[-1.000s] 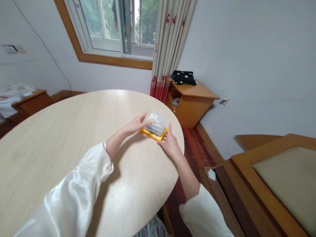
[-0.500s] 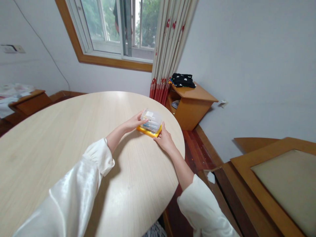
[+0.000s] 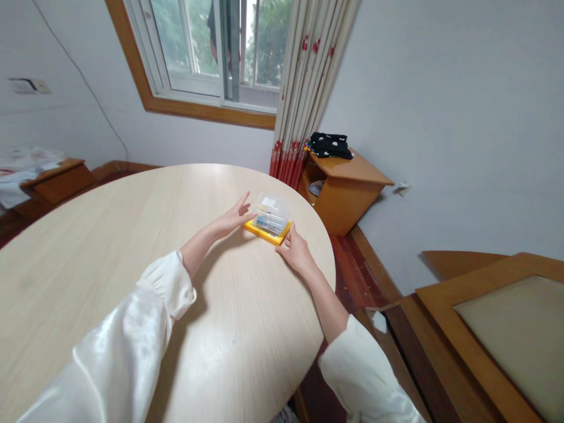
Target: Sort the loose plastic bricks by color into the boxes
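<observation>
A small plastic box lies on the table, with a clear see-through lid [image 3: 277,212] above a yellow base [image 3: 263,233]. Through the clear plastic, something blue and a white label show, too small to make out. My left hand [image 3: 232,220] is at the box's left side, fingers spread apart, its fingertips close to the lid; whether they touch it I cannot tell. At the near right corner, my right hand [image 3: 296,249] grips the yellow base between thumb and fingers, with some of its fingers hidden.
The round pale wooden table [image 3: 176,194] curves away to its right edge just beyond my right arm. Past it stands a small wooden cabinet [image 3: 348,202] carrying folded black cloth [image 3: 329,145]. A curtain [image 3: 304,88] hangs by the window, and a padded wooden chair-like piece [image 3: 515,317] fills the lower right.
My left hand has let go of the clear lid and drawn slightly left, its fingers spreading. My right hand stays at the yellow base. The view has shifted a little.
</observation>
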Demonstrator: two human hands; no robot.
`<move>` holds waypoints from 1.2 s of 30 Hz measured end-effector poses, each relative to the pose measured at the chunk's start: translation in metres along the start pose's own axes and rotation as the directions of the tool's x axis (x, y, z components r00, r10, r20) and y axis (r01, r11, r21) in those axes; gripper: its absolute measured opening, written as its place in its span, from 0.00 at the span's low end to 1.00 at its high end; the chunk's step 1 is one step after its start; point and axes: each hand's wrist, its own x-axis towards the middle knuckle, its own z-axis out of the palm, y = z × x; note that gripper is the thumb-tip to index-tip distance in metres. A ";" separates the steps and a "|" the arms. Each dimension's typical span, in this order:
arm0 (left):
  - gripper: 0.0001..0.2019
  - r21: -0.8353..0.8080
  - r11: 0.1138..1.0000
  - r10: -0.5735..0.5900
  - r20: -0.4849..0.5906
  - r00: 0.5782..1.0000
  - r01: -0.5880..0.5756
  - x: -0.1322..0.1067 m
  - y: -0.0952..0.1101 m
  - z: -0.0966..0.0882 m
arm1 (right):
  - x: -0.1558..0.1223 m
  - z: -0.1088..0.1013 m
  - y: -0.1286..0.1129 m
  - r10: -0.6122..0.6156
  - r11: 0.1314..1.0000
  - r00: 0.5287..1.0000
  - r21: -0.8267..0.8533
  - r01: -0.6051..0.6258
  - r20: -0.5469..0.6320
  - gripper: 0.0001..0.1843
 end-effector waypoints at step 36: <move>0.35 0.919 0.245 -0.049 -0.306 0.951 0.309 -0.231 -0.041 -0.036 | -0.040 0.091 -0.092 -0.332 0.729 0.746 -0.345 0.591 0.578 0.38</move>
